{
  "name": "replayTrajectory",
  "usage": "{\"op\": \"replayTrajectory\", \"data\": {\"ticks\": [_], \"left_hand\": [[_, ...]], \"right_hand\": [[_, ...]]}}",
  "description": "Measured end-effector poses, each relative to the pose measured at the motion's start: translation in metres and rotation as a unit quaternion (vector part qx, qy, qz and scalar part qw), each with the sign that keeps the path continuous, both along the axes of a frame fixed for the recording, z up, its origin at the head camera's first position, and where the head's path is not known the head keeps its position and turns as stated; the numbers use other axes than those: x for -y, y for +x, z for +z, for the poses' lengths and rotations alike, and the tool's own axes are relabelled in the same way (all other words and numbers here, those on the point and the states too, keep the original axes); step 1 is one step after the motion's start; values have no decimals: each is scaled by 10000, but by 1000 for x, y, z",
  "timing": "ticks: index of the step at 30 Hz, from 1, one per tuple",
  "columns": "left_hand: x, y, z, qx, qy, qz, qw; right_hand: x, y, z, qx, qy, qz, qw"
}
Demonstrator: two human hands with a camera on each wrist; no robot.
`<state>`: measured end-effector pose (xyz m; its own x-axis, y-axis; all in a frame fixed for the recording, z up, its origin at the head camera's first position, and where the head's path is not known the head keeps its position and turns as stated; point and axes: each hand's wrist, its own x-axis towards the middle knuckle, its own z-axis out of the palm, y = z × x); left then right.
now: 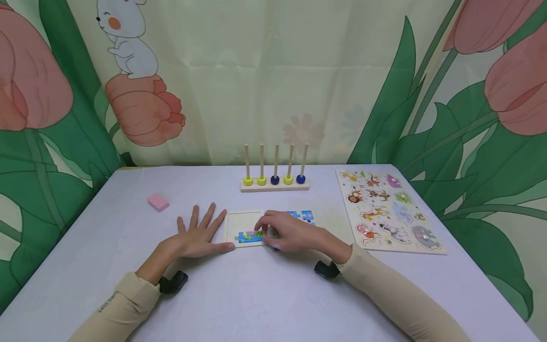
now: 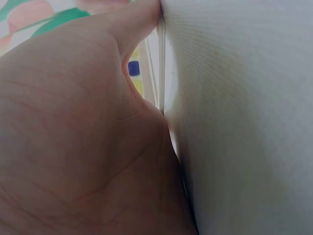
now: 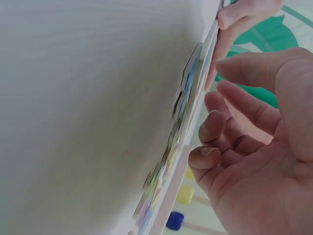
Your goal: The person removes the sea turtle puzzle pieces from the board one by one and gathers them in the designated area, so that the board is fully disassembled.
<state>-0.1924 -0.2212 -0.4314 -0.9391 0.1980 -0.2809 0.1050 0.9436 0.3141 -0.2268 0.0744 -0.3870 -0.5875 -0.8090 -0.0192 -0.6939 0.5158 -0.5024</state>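
Note:
A shallow wooden puzzle frame (image 1: 244, 217) lies flat on the table. Along its near edge sit joined blue, pink and green puzzle pieces (image 1: 249, 237). My left hand (image 1: 195, 240) rests spread on the table at the frame's left side, thumb and fingertips touching its edge. My right hand (image 1: 287, 230) hovers over the frame's right part, hiding some of it. In the right wrist view, its thumb and forefinger stand slightly apart with nothing seen between them, the other fingers bent. More blue puzzle pieces (image 1: 307, 215) lie just beyond the right hand.
A peg stand (image 1: 275, 187) with yellow and dark blue beads stands at the back. On the right lies an animal knob puzzle board (image 1: 356, 223). A pink block (image 1: 158, 202) sits at the left. A printed curtain (image 1: 273, 85) hangs behind the table.

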Motion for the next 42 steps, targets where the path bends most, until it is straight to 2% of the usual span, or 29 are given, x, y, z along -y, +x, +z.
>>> {"op": "replayTrajectory", "data": {"ticks": [7,14,28,42], "left_hand": [[-3,2,3,57,-3,-38,10000],[1,-1,-2,-20,-51,-31,10000],[0,0,-1,-62,-40,-78,9999],[-3,4,9,84,123,-12,9999]], "right_hand": [[27,-5,-1,64,78,308,9995],[39,-8,-1,10,289,462,9985],[40,-9,-2,125,489,458,9977],[38,-12,1,303,571,516,9966]]}}
